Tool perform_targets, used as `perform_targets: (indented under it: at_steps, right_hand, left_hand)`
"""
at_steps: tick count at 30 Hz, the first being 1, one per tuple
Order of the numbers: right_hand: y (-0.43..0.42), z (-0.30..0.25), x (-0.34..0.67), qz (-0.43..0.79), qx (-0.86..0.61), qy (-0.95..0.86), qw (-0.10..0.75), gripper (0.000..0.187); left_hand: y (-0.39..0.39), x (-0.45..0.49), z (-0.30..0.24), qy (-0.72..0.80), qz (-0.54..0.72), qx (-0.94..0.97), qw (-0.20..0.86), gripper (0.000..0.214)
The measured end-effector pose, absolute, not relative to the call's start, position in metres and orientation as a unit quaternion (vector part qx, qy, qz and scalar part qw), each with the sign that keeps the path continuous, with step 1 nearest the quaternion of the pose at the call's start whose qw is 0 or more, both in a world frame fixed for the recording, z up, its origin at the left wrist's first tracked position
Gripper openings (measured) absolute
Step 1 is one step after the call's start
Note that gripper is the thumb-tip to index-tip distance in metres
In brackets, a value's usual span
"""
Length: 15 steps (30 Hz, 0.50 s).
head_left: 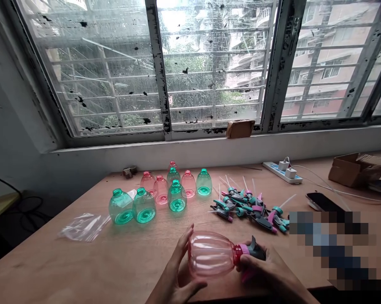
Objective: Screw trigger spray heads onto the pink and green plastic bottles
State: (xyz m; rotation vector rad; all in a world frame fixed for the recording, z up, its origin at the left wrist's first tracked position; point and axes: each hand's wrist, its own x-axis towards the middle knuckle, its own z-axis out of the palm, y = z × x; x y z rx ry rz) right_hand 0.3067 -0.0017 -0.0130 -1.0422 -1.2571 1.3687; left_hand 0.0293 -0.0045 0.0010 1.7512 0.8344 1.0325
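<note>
1. Right hand (268, 265): fingers closed round spray head (256, 251) at pink bottle's neck.
2. Left hand (175, 270): fingers spread wide around base; can't tell if gripping.
3. Pink bottle (211, 255): near side of table (82, 270), long axis roughly left-right, neck right.
4. Farther: green bottles (145, 207) left.

The person's bare, slender left hand (173, 270) has long, narrow fingers (184, 240) with rounded tips, and a left thumb (193, 289) that is thicker than these fingers. It joins a smooth, bare left forearm (158, 293), which is cut by the lower border of the view. The bare right hand (269, 261) is of similar slim build, with a rounded right thumb (254, 262); its other fingers are partly hidden. The bare right forearm (296, 290) is also slim. The fingernails are too small to describe surely.
</note>
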Motion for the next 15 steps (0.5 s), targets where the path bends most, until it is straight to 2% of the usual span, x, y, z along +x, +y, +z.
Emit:
perform_targets:
  at_steps: [3,9,13,15]
  right_hand:
    - [-0.0022,-0.0117,0.3063,0.579,-0.438,-0.497,0.476,0.04]
    - [-0.0019,-0.0137,0.3053,0.595,-0.418,-0.488,0.483,0.04]
    - [-0.0024,-0.0127,0.3054,0.595,-0.409,-0.501,0.477,0.038]
    - [-0.0027,-0.0112,0.3053,0.595,-0.41,-0.504,0.473,0.037]
  left_hand:
    - [-0.0067,0.0305,0.0007,0.34,0.426,0.711,0.444,0.071]
    - [-0.0039,0.0293,-0.0052,0.284,0.437,0.689,0.504,0.072]
    - [-0.0015,0.0266,-0.0053,0.314,0.403,0.734,0.448,0.091]
    - [-0.0029,0.0273,-0.0044,0.344,0.395,0.738,0.427,0.084]
